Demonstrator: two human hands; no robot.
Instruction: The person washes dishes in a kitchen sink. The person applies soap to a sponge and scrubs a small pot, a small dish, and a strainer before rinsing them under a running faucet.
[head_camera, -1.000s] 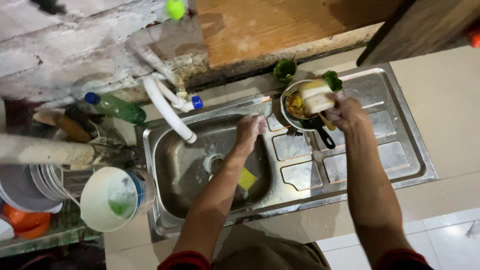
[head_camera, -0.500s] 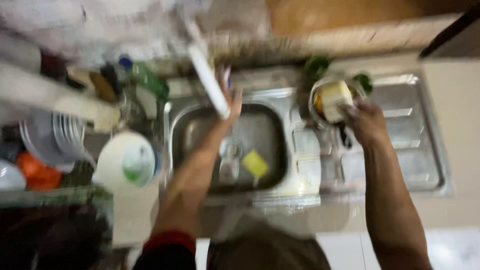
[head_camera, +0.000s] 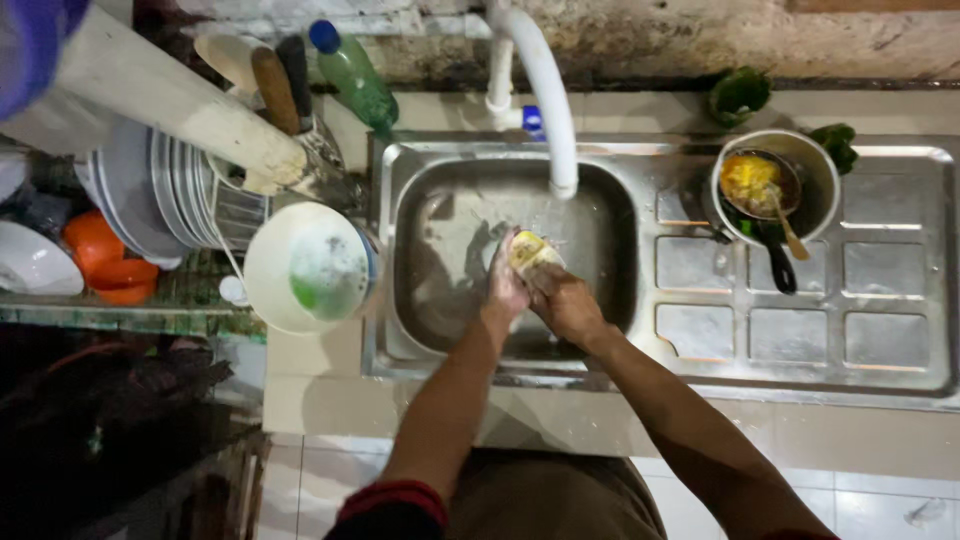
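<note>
Sink (head_camera: 600, 345): stainless steel, rectangular basin with rounded corners, wet and dull-shining; ribbed draining board of raised square panels to its right. Tap (head_camera: 545, 95): white curved plastic spout, arching from the far wall over the basin. Sponge (head_camera: 530, 250): yellow, soft, partly squashed, held over the middle of the basin just near of the spout's mouth. Left hand (head_camera: 505, 285): closed against the sponge's left side, fingers curled on it. Right hand (head_camera: 565, 300): pressed to the sponge from the near right, fingers wrapped round it; both hands together, touching each other, clamped on the sponge. White pot (head_camera: 815, 165): round, on the far part of the draining board, well apart from the hands; small dark pan (head_camera: 765, 195) inside it with yellow residue and a pale spoon. Soap bowl (head_camera: 310, 270): round, white, green liquid within, just left of the sink. Green bottle (head_camera: 350, 70): plastic, blue cap, far left of the tap. Plates (head_camera: 170, 195): white, stacked on edge in a rack at the left.
</note>
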